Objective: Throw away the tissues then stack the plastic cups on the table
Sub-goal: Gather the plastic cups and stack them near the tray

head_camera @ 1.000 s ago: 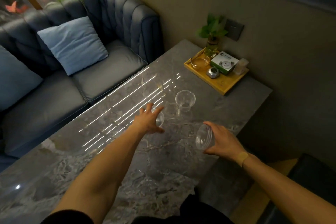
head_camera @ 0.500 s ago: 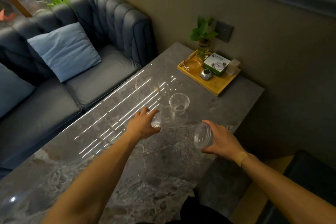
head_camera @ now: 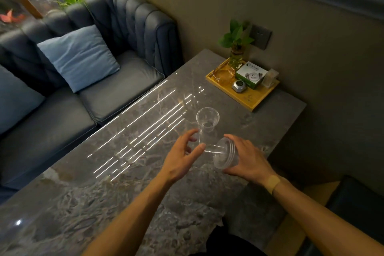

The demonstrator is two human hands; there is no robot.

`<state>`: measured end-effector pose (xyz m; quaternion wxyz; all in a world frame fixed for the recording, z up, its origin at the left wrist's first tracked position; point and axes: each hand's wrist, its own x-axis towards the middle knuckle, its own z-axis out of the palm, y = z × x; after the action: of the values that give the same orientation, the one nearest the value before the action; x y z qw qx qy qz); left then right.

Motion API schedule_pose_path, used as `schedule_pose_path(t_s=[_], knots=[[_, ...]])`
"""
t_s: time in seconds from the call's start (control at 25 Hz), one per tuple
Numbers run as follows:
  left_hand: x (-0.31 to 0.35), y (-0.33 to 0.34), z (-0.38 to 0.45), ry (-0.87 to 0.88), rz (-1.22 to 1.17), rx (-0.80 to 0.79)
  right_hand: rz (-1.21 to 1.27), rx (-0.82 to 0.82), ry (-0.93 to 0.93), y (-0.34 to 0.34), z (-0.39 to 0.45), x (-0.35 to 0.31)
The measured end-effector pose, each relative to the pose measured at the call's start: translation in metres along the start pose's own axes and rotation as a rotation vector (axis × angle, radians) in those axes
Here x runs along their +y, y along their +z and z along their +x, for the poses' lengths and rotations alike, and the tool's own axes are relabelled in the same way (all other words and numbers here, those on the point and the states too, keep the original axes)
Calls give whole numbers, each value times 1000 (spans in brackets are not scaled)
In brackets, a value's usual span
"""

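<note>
My right hand (head_camera: pixel 248 157) grips a clear plastic cup (head_camera: pixel 225 157) tipped on its side, with its mouth facing left. My left hand (head_camera: pixel 182 157) pinches a second clear cup (head_camera: pixel 209 148) between thumb and fingers. The far end of that cup reaches into the mouth of the tipped one. Both are held just above the grey marble table (head_camera: pixel 124 183). A third clear cup (head_camera: pixel 207 119) stands upright on the table just beyond my hands. I see no tissues.
A yellow wooden tray (head_camera: pixel 249 101) at the table's far corner carries a glass dish, a white box, a small metal object and a potted plant (head_camera: pixel 236 48). A dark blue sofa (head_camera: pixel 83 93) with pale cushions runs along the left side. The wall is on the right.
My left hand has lifted the cup it closed on and carried it right to the right hand's cup. The right hand has tilted its cup's mouth toward it.
</note>
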<state>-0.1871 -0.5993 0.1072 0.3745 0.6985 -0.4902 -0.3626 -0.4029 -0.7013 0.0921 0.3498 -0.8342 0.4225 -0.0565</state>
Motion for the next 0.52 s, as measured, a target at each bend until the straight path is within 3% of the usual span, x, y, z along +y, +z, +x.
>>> schedule_pose_path(t_s=[0.2, 0.52], knots=[[1, 16, -6, -3, -72, -123, -54, 32, -74, 3, -3, -9], [8, 39, -3, -13, -50, -185, -91, 53, -122, 7, -3, -13]])
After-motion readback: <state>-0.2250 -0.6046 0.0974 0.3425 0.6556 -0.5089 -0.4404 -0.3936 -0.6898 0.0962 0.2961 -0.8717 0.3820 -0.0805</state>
